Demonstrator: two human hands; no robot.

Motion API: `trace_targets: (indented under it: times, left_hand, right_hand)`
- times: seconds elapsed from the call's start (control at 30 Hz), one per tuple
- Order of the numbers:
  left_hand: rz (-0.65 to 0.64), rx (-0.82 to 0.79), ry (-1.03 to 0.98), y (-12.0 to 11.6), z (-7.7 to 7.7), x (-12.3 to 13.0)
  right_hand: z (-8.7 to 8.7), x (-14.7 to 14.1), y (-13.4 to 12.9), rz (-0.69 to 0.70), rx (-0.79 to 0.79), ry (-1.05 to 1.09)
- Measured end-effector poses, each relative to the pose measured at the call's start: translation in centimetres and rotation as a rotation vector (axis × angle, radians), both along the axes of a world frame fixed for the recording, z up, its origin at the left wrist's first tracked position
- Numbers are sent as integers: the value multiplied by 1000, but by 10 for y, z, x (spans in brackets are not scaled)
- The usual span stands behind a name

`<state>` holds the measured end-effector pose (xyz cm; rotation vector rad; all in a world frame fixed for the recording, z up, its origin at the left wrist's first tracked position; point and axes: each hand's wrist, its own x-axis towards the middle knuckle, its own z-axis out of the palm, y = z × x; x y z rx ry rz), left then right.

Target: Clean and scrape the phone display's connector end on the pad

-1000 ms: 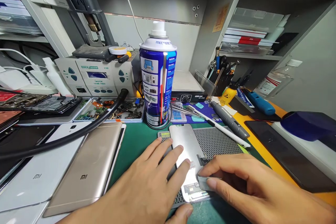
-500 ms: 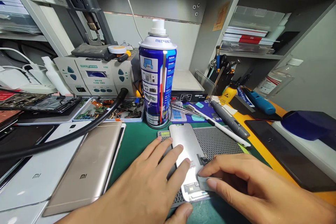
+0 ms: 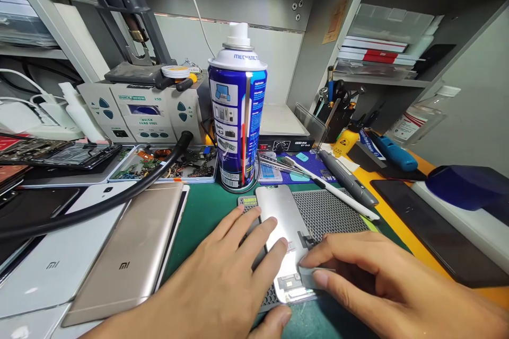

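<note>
- While your left hand point(image 3: 225, 270) lies palm down with its fingers slightly spread, two of its fingertips rest on the flat, silver-backed phone screen panel point(image 3: 281, 214); it grips nothing.
- Your right hand point(image 3: 377, 275) is closed at thumb and index finger on a thin grey flat piece point(image 3: 309, 277), at the panel's right side near its lower end. Whether the piece touches the panel: cannot tell.
- Panel lies silver side up on the grey perforated mat point(image 3: 334, 213), between your hands; dark flex connector point(image 3: 305, 239) at its right edge, just beside your right index finger.
- Perforated mat is on the green work mat point(image 3: 203, 200), which lies on the orange bench point(image 3: 392, 202).
- Beyond the panel: upright blue spray can with white cap point(image 3: 238, 122).
- To its right: white slim-handled tool point(image 3: 345, 196), grey pen-shaped tool point(image 3: 347, 177).
- Left of your left hand: gold-backed phone point(image 3: 133, 246), partly under the thick black hose point(image 3: 119, 200).
</note>
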<state>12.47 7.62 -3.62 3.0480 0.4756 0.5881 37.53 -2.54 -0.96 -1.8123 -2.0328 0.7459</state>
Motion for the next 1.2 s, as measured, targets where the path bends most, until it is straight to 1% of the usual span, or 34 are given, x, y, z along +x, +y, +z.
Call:
trace_targets:
  times: [0.3,0.5,0.77,1.1,1.2]
  left_hand:
    - [-2,-17,-1,-1,2,1]
    - [-5,-13,8,-1,3,1]
    - [-4,-4,17,-3,0,-2]
    - [-13,-31,17,-1,3,1]
    - [-15,-31,10,-2,3,1]
  right_hand:
    - [1,0,-1,14,62,-15]
    - [-4,4,-6,3,51,-10]
    - [-5,4,-4,5,45,-25]
    - [2,0,-1,4,47,-20]
    - [1,1,-2,6,54,-17]
